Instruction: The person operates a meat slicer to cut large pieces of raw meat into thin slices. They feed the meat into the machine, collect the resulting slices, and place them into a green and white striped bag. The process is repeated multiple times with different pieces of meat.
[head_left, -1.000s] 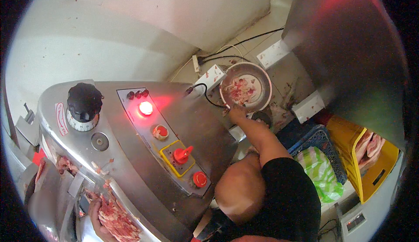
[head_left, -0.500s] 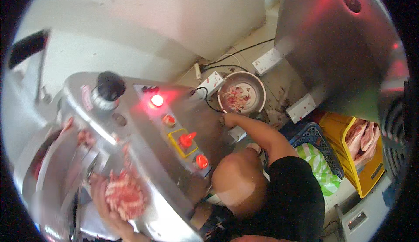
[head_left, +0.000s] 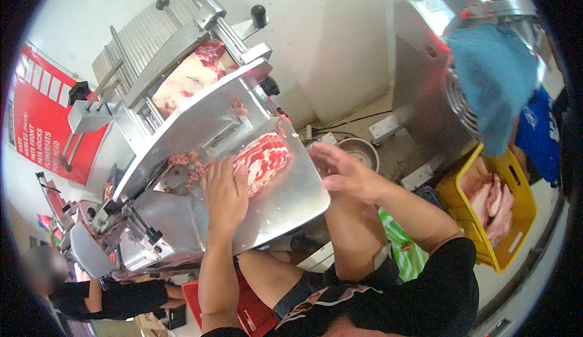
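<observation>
On the left, a red sign (head_left: 68, 105) carries several stacked lines of white block capitals beside a row of white bars. At far right, a blue fabric item (head_left: 534, 131) shows bold white lettering, only partly visible. A pale label (head_left: 432, 6) sits on the far-right metal machine (head_left: 416, 48), its print too faint to read.

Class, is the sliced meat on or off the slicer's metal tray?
On: the sliced meat lies on the metal tray, the left hand at its side.
</observation>
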